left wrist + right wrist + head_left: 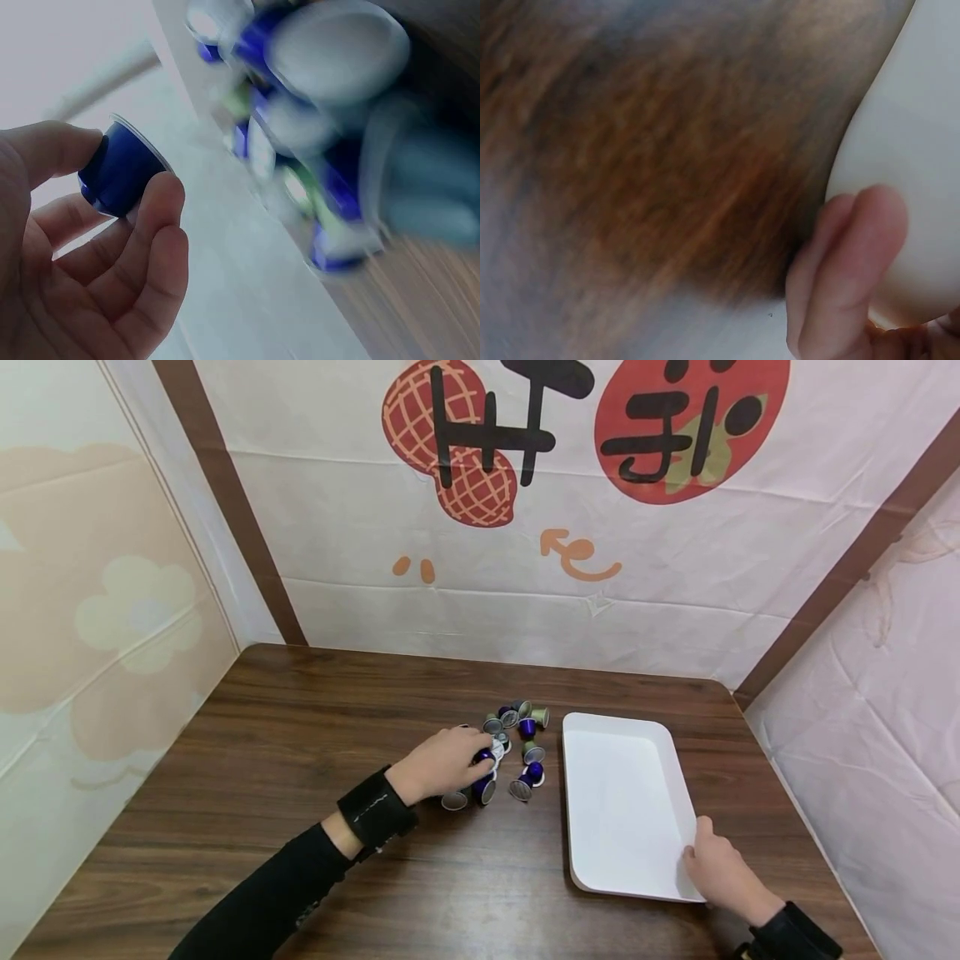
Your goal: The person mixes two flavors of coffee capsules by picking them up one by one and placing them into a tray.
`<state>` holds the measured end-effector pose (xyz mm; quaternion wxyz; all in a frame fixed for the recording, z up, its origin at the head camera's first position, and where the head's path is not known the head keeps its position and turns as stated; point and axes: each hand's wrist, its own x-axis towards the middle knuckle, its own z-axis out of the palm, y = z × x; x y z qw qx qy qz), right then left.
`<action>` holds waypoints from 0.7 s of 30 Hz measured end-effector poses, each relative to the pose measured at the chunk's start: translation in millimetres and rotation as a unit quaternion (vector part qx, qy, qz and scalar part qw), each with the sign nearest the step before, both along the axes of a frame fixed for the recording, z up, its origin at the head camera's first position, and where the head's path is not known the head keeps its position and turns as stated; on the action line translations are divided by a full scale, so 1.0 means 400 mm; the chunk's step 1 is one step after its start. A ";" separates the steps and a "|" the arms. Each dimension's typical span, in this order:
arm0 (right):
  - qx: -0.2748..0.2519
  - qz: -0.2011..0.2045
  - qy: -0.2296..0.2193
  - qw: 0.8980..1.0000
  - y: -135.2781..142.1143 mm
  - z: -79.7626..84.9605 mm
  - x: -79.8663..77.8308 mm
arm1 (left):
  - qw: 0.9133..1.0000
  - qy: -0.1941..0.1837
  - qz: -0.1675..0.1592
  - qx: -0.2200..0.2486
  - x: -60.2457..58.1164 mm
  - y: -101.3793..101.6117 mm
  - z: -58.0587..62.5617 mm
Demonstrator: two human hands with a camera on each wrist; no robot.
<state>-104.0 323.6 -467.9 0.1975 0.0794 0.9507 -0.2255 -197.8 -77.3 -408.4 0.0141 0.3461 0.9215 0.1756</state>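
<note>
Blue capsule (124,169) at left of left-wrist view, pinched between thumb and fingers of left hand (442,764). Other capsules (533,752), blue and green among them, cluster at centre of head view, just beside that hand, well apart from right hand (727,872). Right hand, lower right, grips edge of white tray (626,810). Cluster lies outside tray, on table (337,718).

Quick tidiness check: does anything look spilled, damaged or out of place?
Nothing looks clearly spilled or damaged. Only the coffee pods seem untidy, jumbled on the table, several tipped sideways, beside the tray.
</note>
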 end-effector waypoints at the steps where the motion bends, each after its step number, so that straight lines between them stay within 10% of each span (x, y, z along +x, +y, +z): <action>1: 0.002 0.000 0.000 1.000 -0.001 0.000 0.000 | 1.000 0.005 -0.013 -0.002 0.006 0.013 0.002; 21: 0.000 0.003 0.016 1.000 -0.006 0.001 0.005 | 0.989 0.017 -0.145 -0.031 0.104 0.251 -0.014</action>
